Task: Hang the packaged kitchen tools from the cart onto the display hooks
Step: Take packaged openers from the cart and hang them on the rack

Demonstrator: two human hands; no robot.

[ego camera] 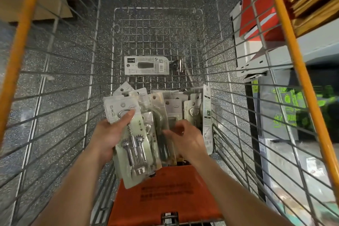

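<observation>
Clamping the corkscrew pack [132,145] thumb-on-top in the left hand [108,135] over the near end of the cart [229,86], digging the curled right hand [187,139], hold unclear, among stacked packs [170,104], likely risking snagging neighbouring cards.

Left hand [108,135] grips corkscrew pack [136,154]; right hand [187,139] apparently touches stacked packs [172,108].

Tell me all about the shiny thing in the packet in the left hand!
It is a winged corkscrew, silvery like metal, with a ring on top, a spiral screw and two toothed arms. It is sealed under clear plastic on a pale card with a round hanging hole and dark characters. The left hand grips it from the left side, thumb pressed on the front. It lies tilted above the other packets in the wire cart.
</observation>
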